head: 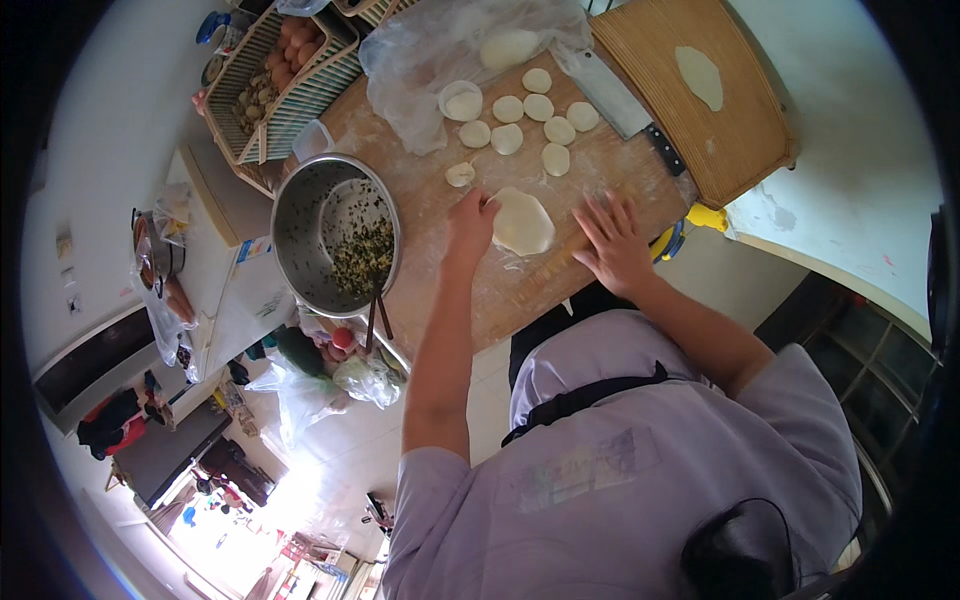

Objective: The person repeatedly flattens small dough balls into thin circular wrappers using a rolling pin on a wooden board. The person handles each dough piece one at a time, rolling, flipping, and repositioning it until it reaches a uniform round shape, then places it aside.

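A thin round dough wrapper (523,223) lies flat on the floured wooden board (420,300). My left hand (471,223) pinches its left edge between thumb and fingers. To the right of the wrapper, my right hand (616,244) is palm down over the board near its front edge, fingers spread and slightly blurred. Whether anything lies under that palm is hard to tell. Several small dough discs (559,130) are grouped beyond the wrapper, and a single dough piece (460,174) sits closer to my left hand.
Left on the board stands a steel bowl (289,259) of chopped filling, with chopsticks (372,322) leaning out. A cleaver (611,94) lies at the right, beside a woven tray (739,150) bearing another wrapper (700,78). Plastic sheeting (405,75) and an egg basket (300,97) are at the back.
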Tool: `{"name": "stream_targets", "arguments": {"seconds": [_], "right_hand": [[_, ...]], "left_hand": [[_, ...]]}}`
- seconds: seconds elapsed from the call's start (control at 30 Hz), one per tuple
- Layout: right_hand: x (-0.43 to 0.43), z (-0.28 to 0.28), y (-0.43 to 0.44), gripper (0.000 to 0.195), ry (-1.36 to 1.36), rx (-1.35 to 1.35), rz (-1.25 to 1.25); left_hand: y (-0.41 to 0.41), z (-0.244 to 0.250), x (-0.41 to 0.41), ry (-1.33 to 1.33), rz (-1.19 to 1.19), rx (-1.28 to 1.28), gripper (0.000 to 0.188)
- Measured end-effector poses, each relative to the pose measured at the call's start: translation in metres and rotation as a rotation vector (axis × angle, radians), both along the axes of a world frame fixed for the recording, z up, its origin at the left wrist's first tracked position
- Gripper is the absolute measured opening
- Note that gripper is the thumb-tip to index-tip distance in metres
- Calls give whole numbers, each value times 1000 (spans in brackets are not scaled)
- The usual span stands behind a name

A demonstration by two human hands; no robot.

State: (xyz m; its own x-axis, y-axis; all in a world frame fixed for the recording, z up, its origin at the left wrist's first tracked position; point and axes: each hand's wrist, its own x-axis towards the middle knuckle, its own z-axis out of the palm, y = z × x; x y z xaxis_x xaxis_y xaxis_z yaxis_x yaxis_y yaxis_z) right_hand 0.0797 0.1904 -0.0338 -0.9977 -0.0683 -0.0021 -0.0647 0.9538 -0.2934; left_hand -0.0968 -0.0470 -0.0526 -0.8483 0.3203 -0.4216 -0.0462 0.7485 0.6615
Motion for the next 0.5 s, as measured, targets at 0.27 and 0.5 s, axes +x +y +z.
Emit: {"name": "stream_targets", "arguments": {"seconds": [0.27, 0.5], "right_hand": [[-112, 9, -36, 67, 93, -16, -89], [22, 13, 5, 70, 79, 21, 30]], "left_hand": [[31, 41, -7, 22, -233, -190, 26], [-14, -1, 10, -281, 144, 144, 30]]}}
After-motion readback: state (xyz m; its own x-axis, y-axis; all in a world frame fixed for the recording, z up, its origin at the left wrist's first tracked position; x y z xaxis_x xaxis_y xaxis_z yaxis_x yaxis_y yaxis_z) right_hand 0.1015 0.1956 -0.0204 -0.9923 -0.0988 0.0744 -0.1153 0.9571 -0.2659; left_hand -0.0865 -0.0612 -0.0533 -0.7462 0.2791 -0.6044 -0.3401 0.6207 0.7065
